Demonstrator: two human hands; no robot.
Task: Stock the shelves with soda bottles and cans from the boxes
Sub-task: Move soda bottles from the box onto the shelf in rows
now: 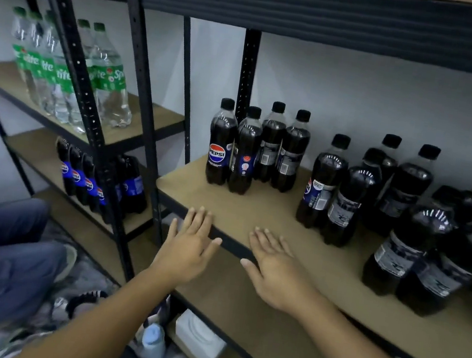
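Several dark Pepsi bottles with black caps stand at the back of a brown shelf board. More Pepsi bottles crowd the right part of that board. My left hand is flat with fingers straight, hovering at the shelf's front edge and holding nothing. My right hand is also flat and empty, fingers spread over the front of the board. No box is in view.
On the left rack stand Sprite bottles with green caps, and below them more Pepsi bottles. A person in blue trousers sits on the floor at the left. A white box and a pale bottle lie lower down.
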